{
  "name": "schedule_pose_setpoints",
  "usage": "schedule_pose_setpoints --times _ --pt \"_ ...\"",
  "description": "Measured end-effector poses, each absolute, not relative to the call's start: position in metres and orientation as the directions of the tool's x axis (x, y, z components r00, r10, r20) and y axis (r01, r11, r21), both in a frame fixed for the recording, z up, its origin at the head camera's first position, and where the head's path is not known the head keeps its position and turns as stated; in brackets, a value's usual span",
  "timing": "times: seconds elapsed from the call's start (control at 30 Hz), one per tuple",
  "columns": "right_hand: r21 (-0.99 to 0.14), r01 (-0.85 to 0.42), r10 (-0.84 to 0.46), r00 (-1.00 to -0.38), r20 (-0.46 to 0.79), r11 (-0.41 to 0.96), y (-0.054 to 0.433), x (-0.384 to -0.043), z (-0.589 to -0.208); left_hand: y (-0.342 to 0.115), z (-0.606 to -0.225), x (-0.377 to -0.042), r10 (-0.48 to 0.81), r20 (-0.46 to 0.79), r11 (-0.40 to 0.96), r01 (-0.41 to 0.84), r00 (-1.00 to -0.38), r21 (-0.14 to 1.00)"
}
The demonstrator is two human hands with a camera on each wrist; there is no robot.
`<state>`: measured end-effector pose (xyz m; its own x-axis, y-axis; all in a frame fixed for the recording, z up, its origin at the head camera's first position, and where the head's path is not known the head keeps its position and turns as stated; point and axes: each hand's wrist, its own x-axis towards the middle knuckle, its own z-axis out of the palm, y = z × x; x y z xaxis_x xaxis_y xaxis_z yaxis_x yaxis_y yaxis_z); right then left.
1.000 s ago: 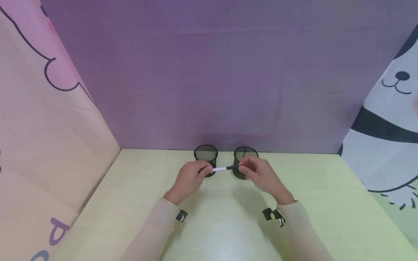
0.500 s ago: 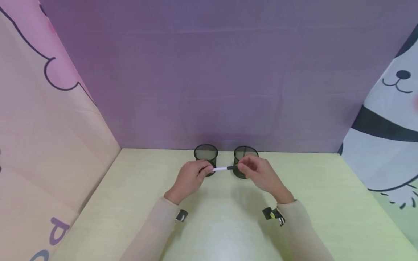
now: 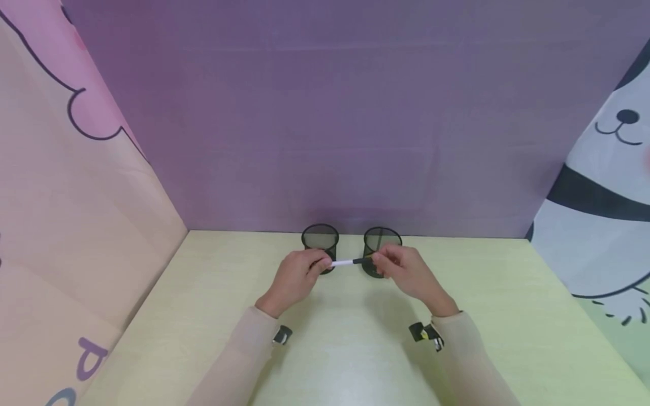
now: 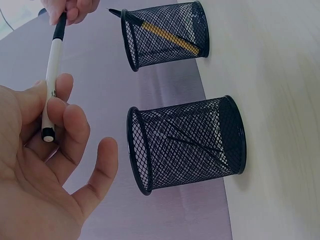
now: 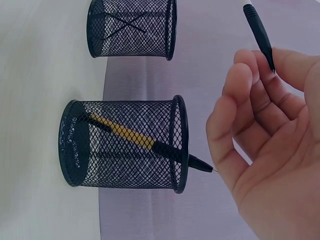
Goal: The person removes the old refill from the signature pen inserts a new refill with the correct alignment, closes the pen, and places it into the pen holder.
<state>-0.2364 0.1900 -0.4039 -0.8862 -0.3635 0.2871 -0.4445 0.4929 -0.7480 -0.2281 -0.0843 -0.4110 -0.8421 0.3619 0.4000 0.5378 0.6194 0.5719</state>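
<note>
Two black mesh pen cups stand on the surface, the left cup (image 3: 320, 241) and the right cup (image 3: 378, 243). Two pens show: one white pen with a black grip (image 3: 349, 261), held between two hands, the left hand (image 3: 296, 277) and the right hand (image 3: 406, 272), and one yellow pen (image 5: 135, 137) lying tilted inside the right cup

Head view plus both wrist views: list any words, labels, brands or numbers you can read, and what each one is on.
"P": a large purple letter on the left side panel, cut off at the frame edge; a dark shape below it is too cropped to read.
White pen: no print readable.
Yellow pen in the mesh cup: no print visible.
Right side panel: a cartoon animal face, no text.
</note>
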Motion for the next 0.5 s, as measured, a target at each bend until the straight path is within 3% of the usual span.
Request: schedule_pose_setpoints --times 0.5 --pt "-0.772 -0.384 -0.349 -0.91 0.223 0.506 0.1892 -0.2329 -0.3969 -0.0844 -0.4099 -0.2275 0.359 0.397 0.622 0.533 -0.845 0.574"
